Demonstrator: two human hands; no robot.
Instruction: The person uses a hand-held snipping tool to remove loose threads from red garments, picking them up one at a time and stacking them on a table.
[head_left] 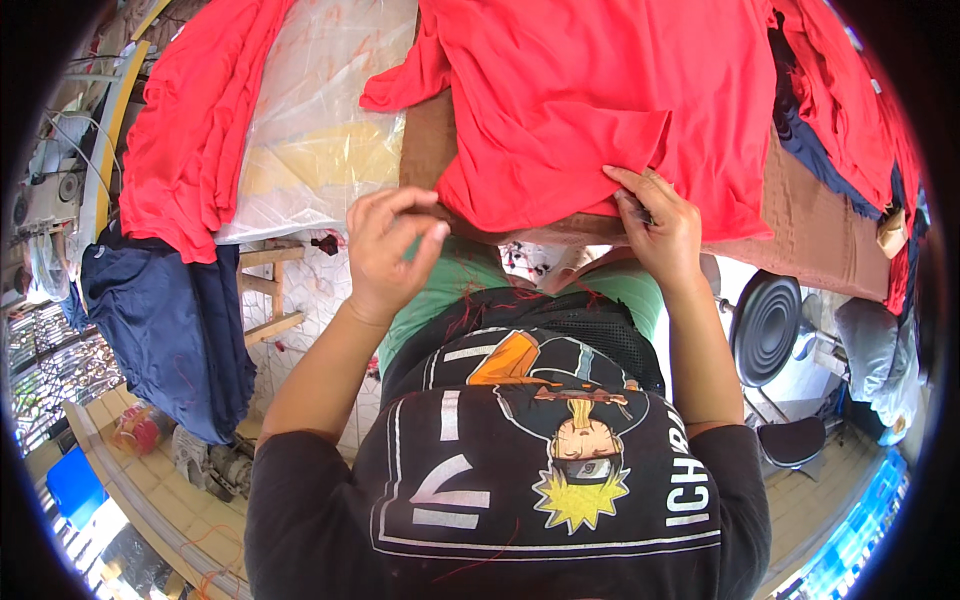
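A red shirt [600, 90] lies spread on a brown-covered table in front of me, its lower edge folded over near the middle. My right hand [662, 228] is at the shirt's near edge, index finger and thumb closed on the red cloth. Something small and dark shows inside that hand, too hidden to name. Just left of the shirt's near corner, my left hand [390, 250] hovers over the table edge. Its fingers are bent but apart, and I see nothing in them.
More red garments [195, 120] lie at the left beside a clear plastic sheet [320, 130], with dark blue cloth [170, 330] hanging below. Red and navy clothes [840, 110] are heaped at the right. A black round disc [767, 328] stands under the table's right side. Loose red threads cling to my lap.
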